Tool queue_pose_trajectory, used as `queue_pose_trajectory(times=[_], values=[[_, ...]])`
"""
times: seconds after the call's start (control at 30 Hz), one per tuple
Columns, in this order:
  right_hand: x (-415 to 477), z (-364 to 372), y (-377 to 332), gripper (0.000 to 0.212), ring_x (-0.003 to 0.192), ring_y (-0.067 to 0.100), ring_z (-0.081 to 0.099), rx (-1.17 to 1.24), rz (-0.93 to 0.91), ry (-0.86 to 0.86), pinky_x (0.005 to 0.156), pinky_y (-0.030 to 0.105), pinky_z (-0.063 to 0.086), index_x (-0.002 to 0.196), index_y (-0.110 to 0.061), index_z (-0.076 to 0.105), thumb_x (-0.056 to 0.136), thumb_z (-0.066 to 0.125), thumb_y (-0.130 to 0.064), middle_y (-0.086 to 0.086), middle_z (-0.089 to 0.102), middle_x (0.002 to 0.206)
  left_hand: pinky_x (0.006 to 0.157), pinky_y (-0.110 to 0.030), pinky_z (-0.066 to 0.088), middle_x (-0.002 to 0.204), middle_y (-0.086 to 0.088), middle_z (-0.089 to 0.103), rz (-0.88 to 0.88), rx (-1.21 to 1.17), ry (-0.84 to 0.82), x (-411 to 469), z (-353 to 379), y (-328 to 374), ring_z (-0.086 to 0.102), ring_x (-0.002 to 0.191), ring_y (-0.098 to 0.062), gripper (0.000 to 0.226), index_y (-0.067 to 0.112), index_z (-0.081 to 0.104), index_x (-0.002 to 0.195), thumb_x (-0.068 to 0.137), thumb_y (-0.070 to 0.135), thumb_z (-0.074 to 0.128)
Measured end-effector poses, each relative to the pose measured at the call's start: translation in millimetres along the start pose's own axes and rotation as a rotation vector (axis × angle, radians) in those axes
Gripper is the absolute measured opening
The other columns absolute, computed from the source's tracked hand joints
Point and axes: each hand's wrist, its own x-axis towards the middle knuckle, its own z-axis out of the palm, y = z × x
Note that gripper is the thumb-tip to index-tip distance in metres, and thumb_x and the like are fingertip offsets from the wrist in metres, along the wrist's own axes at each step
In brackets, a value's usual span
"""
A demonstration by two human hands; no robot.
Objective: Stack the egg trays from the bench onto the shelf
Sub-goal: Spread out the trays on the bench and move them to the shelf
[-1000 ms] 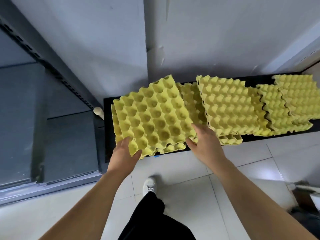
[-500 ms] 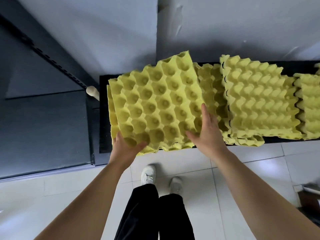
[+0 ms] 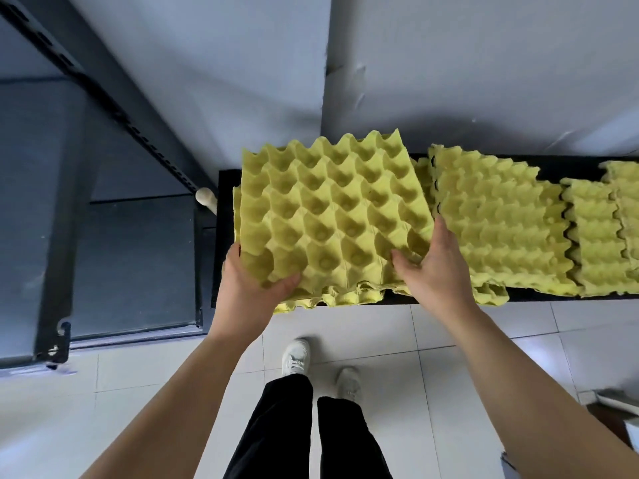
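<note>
A yellow egg tray [image 3: 332, 216] is held above the left end of the black bench [image 3: 224, 236], cups facing up. My left hand [image 3: 252, 281] grips its near left corner, thumb on top. My right hand [image 3: 435, 267] holds its near right edge, thumb over the rim and fingers beneath. More yellow trays lie under it [image 3: 345, 297]. Further piles of yellow trays [image 3: 501, 223] overlap along the bench to the right [image 3: 608, 229]. The dark metal shelf [image 3: 135, 264] stands to the left of the bench.
A slanted perforated shelf post [image 3: 114, 95] runs down toward the bench's far left corner, beside a pale wooden handle [image 3: 206, 198]. A grey wall stands behind the bench. My shoes [image 3: 295, 354] are on the white tiled floor. A box corner [image 3: 619, 409] shows at lower right.
The top tray has come up off the pile and levelled out nearer to me. My right hand slid from the tray's edge to grip it, and my view tilted down.
</note>
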Motion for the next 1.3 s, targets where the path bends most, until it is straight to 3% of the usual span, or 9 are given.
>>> queue_pose_trajectory(times=[0.13, 0.2, 0.37, 0.47, 0.6, 0.87, 1.03, 1.2, 1.3], values=[[-23, -33, -13, 0.083, 0.122, 0.029, 0.048, 0.051, -0.019, 0.085, 0.092, 0.035, 0.043, 0.148, -0.010, 0.020, 0.085, 0.065, -0.040, 0.012, 0.040, 0.140, 0.058, -0.006, 0.046, 0.105, 0.010, 0.063, 0.091, -0.039, 0.017, -34, -18, 25, 0.061, 0.081, 0.010, 0.057, 0.026, 0.051, 0.112, 0.068, 0.020, 0.086], [-39, -51, -19, 0.082, 0.125, 0.028, 0.046, 0.068, -0.048, 0.113, 0.093, 0.034, 0.041, 0.148, -0.011, 0.020, 0.085, 0.065, -0.039, 0.011, 0.040, 0.142, 0.062, -0.009, 0.049, 0.108, 0.007, 0.062, 0.121, -0.060, 0.038, -54, -28, 35, 0.063, 0.085, 0.005, 0.060, 0.028, 0.050, 0.113, 0.068, 0.018, 0.087], [-85, -89, -33, 0.083, 0.122, 0.028, 0.049, 0.108, -0.163, 0.152, 0.095, 0.036, 0.042, 0.147, -0.012, 0.023, 0.083, 0.066, -0.042, 0.009, 0.042, 0.140, 0.088, -0.041, 0.050, 0.122, 0.004, 0.054, 0.185, 0.004, 0.168, -117, -53, 46, 0.055, 0.108, -0.016, 0.080, 0.033, 0.041, 0.129, 0.063, 0.032, 0.087], [-117, -104, -41, 0.082, 0.124, 0.027, 0.046, 0.114, -0.249, 0.166, 0.096, 0.034, 0.039, 0.147, -0.012, 0.023, 0.083, 0.065, -0.042, 0.009, 0.042, 0.141, 0.086, -0.033, 0.048, 0.123, 0.005, 0.051, 0.222, -0.019, 0.256, -163, -63, 45, 0.053, 0.109, -0.015, 0.079, 0.033, 0.040, 0.130, 0.065, 0.030, 0.086], [-163, -117, -62, 0.081, 0.118, 0.030, 0.050, 0.125, -0.356, 0.175, 0.093, 0.034, 0.041, 0.147, -0.011, 0.024, 0.084, 0.066, -0.040, 0.011, 0.046, 0.137, 0.073, -0.015, 0.041, 0.115, 0.008, 0.054, 0.277, -0.088, 0.352, -222, -87, 39, 0.054, 0.101, -0.008, 0.062, 0.053, 0.040, 0.103, 0.069, 0.024, 0.084], [-248, -101, -148, 0.079, 0.133, 0.026, 0.035, 0.127, -0.532, 0.069, 0.100, 0.030, 0.032, 0.146, -0.006, 0.024, 0.087, 0.064, -0.040, 0.013, 0.037, 0.146, 0.070, -0.015, 0.040, 0.116, 0.007, 0.055, 0.271, -0.168, 0.561, -300, -180, 4, 0.055, 0.101, -0.006, 0.065, 0.043, 0.042, 0.116, 0.070, 0.020, 0.082], [-295, -59, -215, 0.084, 0.139, 0.024, 0.030, 0.136, -0.596, -0.002, 0.108, 0.031, 0.028, 0.149, -0.007, 0.017, 0.088, 0.061, -0.044, 0.012, 0.029, 0.152, 0.067, -0.014, 0.041, 0.105, 0.010, 0.061, 0.275, -0.177, 0.624, -326, -263, -33, 0.058, 0.090, -0.002, 0.058, 0.037, 0.047, 0.111, 0.069, 0.021, 0.084], [-346, -4, -301, 0.083, 0.140, 0.024, 0.028, 0.170, -0.624, -0.048, 0.109, 0.035, 0.028, 0.149, -0.007, 0.015, 0.089, 0.060, -0.042, 0.011, 0.026, 0.154, 0.088, -0.027, 0.039, 0.124, 0.001, 0.044, 0.196, -0.119, 0.667, -336, -367, -84, 0.051, 0.105, -0.014, 0.076, 0.030, 0.047, 0.132, 0.067, 0.033, 0.086], [-377, 29, -351, 0.079, 0.136, 0.026, 0.034, 0.198, -0.606, -0.054, 0.104, 0.032, 0.031, 0.147, -0.005, 0.020, 0.089, 0.061, -0.039, 0.012, 0.033, 0.149, 0.087, -0.027, 0.037, 0.123, 0.001, 0.041, 0.191, -0.101, 0.673, -343, -431, -104, 0.048, 0.103, -0.013, 0.076, 0.029, 0.047, 0.133, 0.068, 0.031, 0.085]])
